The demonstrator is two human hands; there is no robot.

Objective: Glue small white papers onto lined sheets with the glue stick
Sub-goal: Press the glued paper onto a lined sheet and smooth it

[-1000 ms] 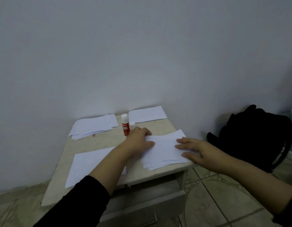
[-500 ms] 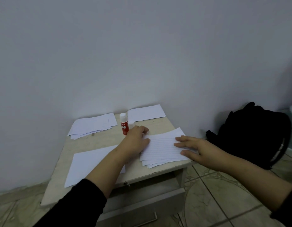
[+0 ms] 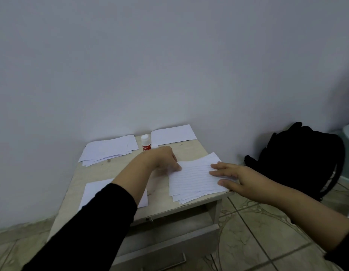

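A stack of lined sheets (image 3: 195,178) lies at the right front of a small beige table (image 3: 119,169). My left hand (image 3: 164,158) rests at the stack's left edge, its fingertips touching the top sheet. My right hand (image 3: 231,176) lies flat on the stack's right side, fingers spread. A red and white glue stick (image 3: 146,142) stands upright at the back, partly hidden behind my left hand. A pile of small white papers (image 3: 109,149) sits at the back left. A single white sheet (image 3: 173,134) lies at the back right and another white sheet (image 3: 95,190) at the front left under my left forearm.
The table stands against a plain grey wall and has a drawer (image 3: 169,243) pulled partly out below the top. A black backpack (image 3: 304,157) sits on the tiled floor (image 3: 257,231) to the right of the table.
My left hand has slid a little left off the lined stack toward its edge. My right hand stays pressed on the stack's right side.
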